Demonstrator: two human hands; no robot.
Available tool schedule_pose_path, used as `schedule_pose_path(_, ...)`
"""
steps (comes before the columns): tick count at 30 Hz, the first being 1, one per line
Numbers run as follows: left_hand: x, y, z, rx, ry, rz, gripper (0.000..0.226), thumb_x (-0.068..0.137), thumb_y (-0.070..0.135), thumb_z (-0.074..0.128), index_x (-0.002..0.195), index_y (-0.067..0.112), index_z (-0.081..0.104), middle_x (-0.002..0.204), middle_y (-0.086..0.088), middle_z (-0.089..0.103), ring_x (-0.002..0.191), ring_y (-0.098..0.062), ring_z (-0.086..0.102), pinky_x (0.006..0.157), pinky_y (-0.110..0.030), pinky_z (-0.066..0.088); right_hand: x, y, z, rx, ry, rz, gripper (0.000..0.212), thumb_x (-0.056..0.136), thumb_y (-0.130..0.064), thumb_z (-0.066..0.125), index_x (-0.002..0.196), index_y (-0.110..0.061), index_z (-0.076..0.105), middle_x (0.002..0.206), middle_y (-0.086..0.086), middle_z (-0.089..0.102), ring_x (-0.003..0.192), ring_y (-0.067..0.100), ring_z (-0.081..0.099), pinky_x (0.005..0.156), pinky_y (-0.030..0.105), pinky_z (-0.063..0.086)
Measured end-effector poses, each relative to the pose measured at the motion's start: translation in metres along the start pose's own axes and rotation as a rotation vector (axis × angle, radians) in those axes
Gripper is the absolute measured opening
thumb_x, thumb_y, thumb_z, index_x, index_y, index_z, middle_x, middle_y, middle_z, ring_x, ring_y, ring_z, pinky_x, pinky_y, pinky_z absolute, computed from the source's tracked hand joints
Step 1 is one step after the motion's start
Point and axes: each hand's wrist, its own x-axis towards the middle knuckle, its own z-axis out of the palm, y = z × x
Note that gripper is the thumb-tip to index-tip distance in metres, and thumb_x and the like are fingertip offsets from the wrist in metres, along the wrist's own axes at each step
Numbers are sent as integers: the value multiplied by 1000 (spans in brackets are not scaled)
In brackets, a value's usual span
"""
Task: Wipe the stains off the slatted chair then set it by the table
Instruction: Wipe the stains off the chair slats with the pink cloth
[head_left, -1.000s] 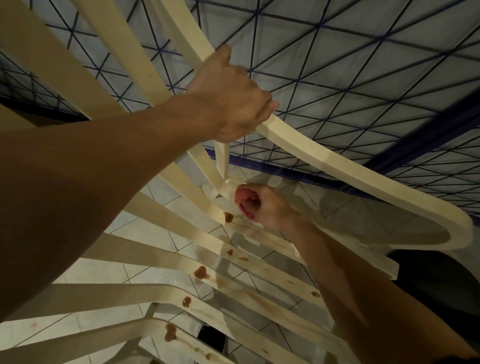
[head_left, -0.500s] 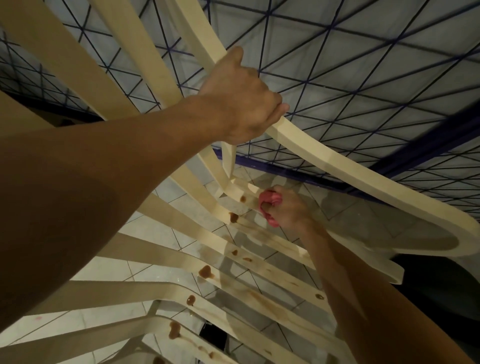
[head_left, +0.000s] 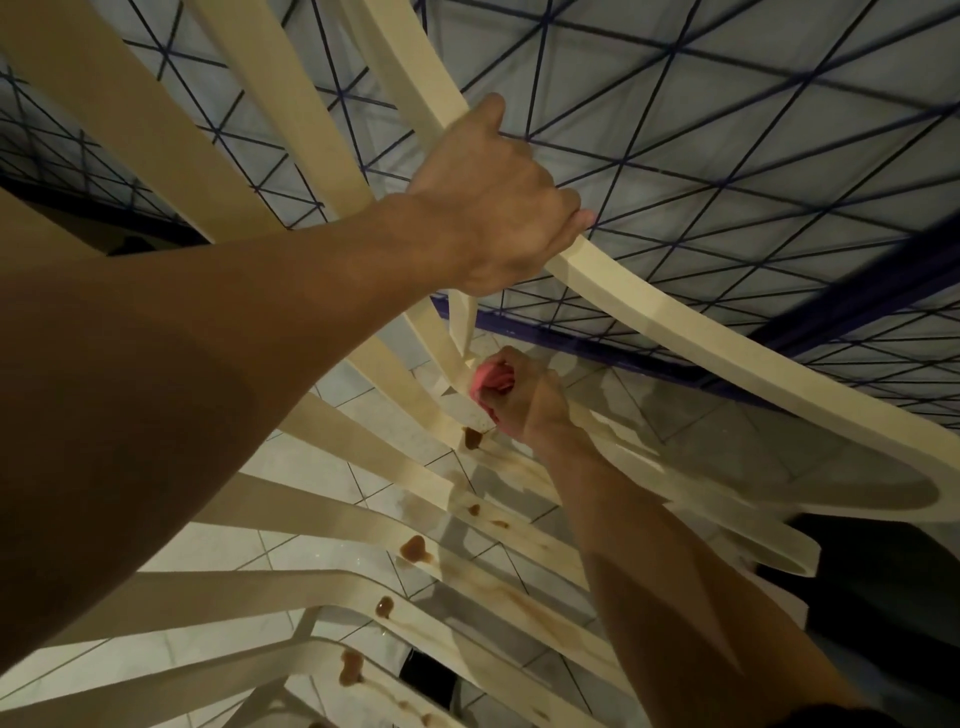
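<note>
Head view: my left hand (head_left: 493, 208) grips a rail of the slatted chair (head_left: 727, 358), which fills the frame; my right hand (head_left: 524, 402), centre, presses a clutched pink cloth (head_left: 491, 382) onto a stained slat.

Field view: the slatted chair (head_left: 291, 104) runs off the left, top and bottom edges, and the left forearm (head_left: 208, 389) covers the middle of several slats. In the right hand (head_left: 524, 400) the pink cloth (head_left: 491, 378) is mostly buried, with only a bunched edge showing. Fingertips of the left hand (head_left: 498, 208) are hidden behind the rail (head_left: 675, 317); the dark shape (head_left: 883, 597) at lower right is too dim to identify.
</note>
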Motion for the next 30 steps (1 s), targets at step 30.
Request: schedule_pose_path(30,-3,0,5,-13,43,-8,34,107,41,17,84,25,36,78,-2,65,70,-26,49,88,-43,33,-21,34,-6,-283,-71,102,41,94,-52,54,131,-38,43,117,4,55,113,28,56,104,50,40)
